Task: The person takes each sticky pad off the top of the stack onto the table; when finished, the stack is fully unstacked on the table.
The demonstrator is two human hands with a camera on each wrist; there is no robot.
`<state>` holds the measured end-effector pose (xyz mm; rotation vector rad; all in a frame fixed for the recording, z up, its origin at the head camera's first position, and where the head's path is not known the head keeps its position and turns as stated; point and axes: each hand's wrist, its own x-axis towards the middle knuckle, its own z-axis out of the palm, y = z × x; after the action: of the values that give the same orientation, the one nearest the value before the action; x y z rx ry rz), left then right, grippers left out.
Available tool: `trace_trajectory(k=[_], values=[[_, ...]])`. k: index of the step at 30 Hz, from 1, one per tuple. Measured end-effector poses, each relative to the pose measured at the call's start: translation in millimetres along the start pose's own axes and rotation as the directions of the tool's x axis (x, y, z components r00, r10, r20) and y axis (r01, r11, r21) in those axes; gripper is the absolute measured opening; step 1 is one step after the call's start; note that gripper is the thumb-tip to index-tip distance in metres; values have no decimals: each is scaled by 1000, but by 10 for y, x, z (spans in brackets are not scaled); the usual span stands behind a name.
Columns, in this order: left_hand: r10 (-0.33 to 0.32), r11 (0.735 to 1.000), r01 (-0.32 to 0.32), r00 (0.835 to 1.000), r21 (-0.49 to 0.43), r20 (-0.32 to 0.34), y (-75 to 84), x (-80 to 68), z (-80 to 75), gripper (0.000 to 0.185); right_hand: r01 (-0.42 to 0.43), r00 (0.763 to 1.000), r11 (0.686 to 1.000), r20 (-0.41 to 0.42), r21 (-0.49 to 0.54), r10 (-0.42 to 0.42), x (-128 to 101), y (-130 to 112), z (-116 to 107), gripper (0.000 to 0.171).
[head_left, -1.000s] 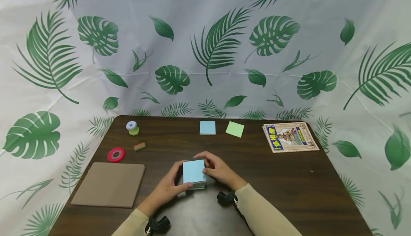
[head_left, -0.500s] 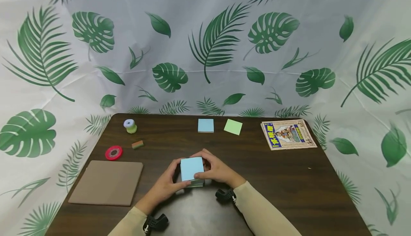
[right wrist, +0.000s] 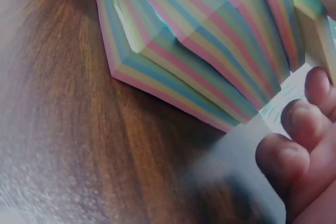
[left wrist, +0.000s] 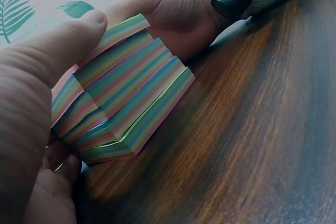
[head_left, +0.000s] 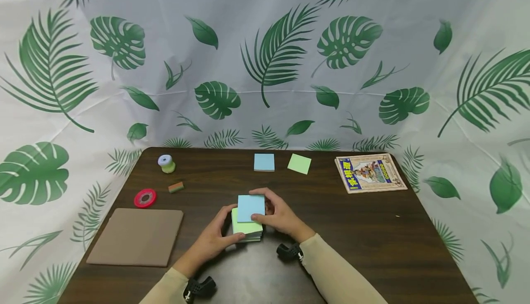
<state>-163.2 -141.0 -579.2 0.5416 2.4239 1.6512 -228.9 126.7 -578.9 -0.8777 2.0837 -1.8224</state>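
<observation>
The left hand grips the paper pad; the right hand pinches a blue sheet above it.

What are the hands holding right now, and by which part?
The left hand grips the sticky-note stack by its left side; the right hand pinches the lifted blue top sheet at its right edge.

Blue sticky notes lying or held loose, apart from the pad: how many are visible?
2. One blue note lies at the table's far edge; the right hand pinches another blue note. More may hide inside the pad.
</observation>
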Motion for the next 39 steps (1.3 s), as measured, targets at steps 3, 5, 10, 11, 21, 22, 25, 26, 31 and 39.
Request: trace_trajectory(k=[3, 5, 10, 11, 21, 22, 25, 26, 31, 39], values=[[-4, 1000, 4, 1000, 5, 0, 3, -1, 6, 82, 42, 997, 999, -67, 27, -40, -6, 30, -18, 64], [-4, 1000, 4, 1000, 6, -3, 2, 1, 10, 82, 64, 991, 997, -120, 44, -58, -9, 49, -32, 59], [-2, 1000, 3, 1000, 20, -14, 5, -1, 16, 82, 145, 955, 987, -270, 72, -121, 5, 76, -72, 28], [0, 1000, 0, 1000, 26, -16, 7, -2, 16, 82, 164, 945, 983, -298, 78, -134, 10, 79, -81, 23], [-2, 999, 4, 1000, 49, -28, -5, -21, 34, 83, 166, 754, 986, -645, -1, -128, 37, 158, -310, 16], [-2, 999, 4, 1000, 48, -27, -4, -22, 35, 83, 156, 735, 988, -667, -12, -124, 30, 169, -352, 17], [-4, 999, 5, 1000, 42, -27, 2, -24, 35, 83, 128, 682, 991, -722, -45, -121, 6, 203, -497, 19], [-5, 999, 6, 1000, 42, -27, 4, -23, 35, 83, 120, 663, 991, -739, -56, -122, -4, 220, -552, 20], [-14, 999, 15, 1000, 48, -26, 13, -13, 43, 84, 58, 554, 986, -816, -158, -164, -72, 278, -842, 26], [-28, 999, 29, 999, 37, -20, 9, -11, 42, 86, -163, 434, 945, -881, -283, -189, -218, 304, -1159, 36]])
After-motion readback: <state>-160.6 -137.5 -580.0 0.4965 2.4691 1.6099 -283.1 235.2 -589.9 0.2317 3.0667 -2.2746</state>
